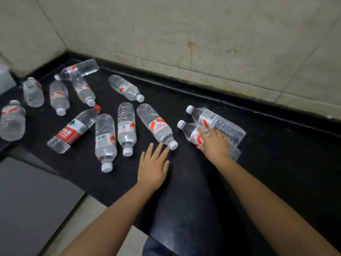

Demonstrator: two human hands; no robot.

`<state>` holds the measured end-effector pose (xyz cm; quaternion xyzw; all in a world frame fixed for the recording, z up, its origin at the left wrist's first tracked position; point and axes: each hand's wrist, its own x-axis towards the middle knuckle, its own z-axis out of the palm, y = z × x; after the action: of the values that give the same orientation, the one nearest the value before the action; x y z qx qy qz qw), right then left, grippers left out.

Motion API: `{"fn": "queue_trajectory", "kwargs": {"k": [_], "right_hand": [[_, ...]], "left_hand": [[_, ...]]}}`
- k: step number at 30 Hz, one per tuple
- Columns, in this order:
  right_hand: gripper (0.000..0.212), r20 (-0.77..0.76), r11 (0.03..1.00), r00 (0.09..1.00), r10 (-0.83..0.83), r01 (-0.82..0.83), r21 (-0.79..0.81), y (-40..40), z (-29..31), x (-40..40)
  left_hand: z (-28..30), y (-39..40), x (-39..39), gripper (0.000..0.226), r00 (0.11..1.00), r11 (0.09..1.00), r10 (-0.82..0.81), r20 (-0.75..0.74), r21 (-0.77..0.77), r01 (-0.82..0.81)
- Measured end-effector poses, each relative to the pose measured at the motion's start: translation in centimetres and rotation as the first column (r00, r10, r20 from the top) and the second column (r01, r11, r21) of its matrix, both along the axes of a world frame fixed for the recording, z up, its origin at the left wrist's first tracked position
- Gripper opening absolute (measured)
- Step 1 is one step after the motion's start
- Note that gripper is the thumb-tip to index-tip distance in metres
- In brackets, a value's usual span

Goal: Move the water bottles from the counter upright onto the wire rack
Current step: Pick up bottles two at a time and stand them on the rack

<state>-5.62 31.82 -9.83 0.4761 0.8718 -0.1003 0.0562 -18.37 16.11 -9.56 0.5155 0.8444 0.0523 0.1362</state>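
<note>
Several clear water bottles lie on their sides across the black counter (184, 100). My right hand (215, 143) lies over the nearer of two bottles at the right, a white-capped bottle (190, 133), with fingers curling onto it; the second bottle (217, 122) lies just behind. My left hand (153, 165) hovers flat with straight fingers, its fingertips close to the cap of another white-capped bottle (156, 126). One bottle with a red cap and red label (73, 130) lies left of centre. No wire rack is in view.
A tiled wall (184, 34) runs behind the counter and meets a side wall at the far left corner. More bottles lie toward the left edge, one of them (12, 121) near the counter's end. A grey surface (27, 200) sits below the counter at the lower left.
</note>
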Motion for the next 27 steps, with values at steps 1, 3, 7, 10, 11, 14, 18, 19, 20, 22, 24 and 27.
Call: {"fn": "queue_trajectory", "kwargs": {"k": [1, 3, 7, 10, 11, 14, 18, 19, 20, 22, 24, 27], "right_hand": [[0.065, 0.022, 1.000, 0.999, 0.029, -0.029, 0.000, -0.5, 0.1, 0.0], [0.065, 0.043, 0.999, 0.998, 0.047, -0.047, -0.006, -1.5, 0.4, 0.1], [0.066, 0.045, 0.994, 0.994, -0.102, 0.104, -0.044, -4.1, 1.1, 3.4], [0.061, 0.039, 0.987, 0.989, -0.146, 0.148, -0.066, -6.2, 1.0, 6.1], [0.061, 0.041, 0.984, 0.986, -0.163, 0.166, -0.071, -6.7, 1.1, 6.7], [0.059, 0.048, 0.962, 0.969, -0.243, 0.247, -0.118, -7.5, 1.0, 7.7], [0.058, 0.039, 0.943, 0.948, -0.316, 0.318, -0.096, -6.9, 0.9, 6.9], [0.058, 0.021, 0.936, 0.941, -0.338, 0.338, -0.099, -6.5, 1.0, 6.4], [0.058, 0.002, 0.934, 0.939, -0.343, 0.341, -0.102, -6.1, 1.1, 6.1], [0.059, -0.020, 0.957, 0.959, -0.282, 0.279, -0.082, -5.6, 1.1, 5.9], [0.068, -0.027, 0.968, 0.970, -0.242, 0.240, -0.072, -5.1, 0.9, 6.4], [0.078, 0.053, 0.962, 0.968, -0.245, 0.249, -0.112, -3.4, 0.9, 7.4]], "left_hand": [[-0.1, 0.3, 0.1, 0.047, 1.000, 1.000, -0.004, 0.017, 0.019, 0.004], [-0.1, 0.9, 0.0, 0.048, 0.999, 0.999, 0.000, 0.042, 0.050, -0.002], [-0.2, 3.6, -1.0, 0.050, 0.984, 0.982, -0.177, -0.002, 0.073, 0.177], [-0.2, 5.3, -1.7, 0.049, 0.975, 0.973, -0.223, -0.010, 0.057, 0.223], [-0.2, 5.8, -2.0, 0.049, 0.974, 0.973, -0.225, -0.020, 0.049, 0.226], [-0.3, 6.7, -2.4, 0.049, 0.965, 0.966, -0.260, -0.022, -0.001, 0.260], [-0.2, 7.7, -2.1, 0.050, 0.948, 0.948, -0.318, -0.011, -0.012, 0.318], [-0.2, 8.1, -2.1, 0.050, 0.944, 0.944, -0.329, -0.009, -0.001, 0.329], [-0.1, 8.4, -2.1, 0.050, 0.942, 0.942, -0.334, 0.000, 0.011, 0.334], [0.1, 9.0, -2.2, 0.050, 0.938, 0.938, -0.345, 0.029, 0.054, 0.343], [0.3, 9.6, -2.2, 0.048, 0.935, 0.933, -0.350, 0.057, 0.108, 0.342], [0.8, 10.9, -1.6, 0.048, 0.942, 0.945, -0.316, 0.115, 0.132, 0.301]]}}
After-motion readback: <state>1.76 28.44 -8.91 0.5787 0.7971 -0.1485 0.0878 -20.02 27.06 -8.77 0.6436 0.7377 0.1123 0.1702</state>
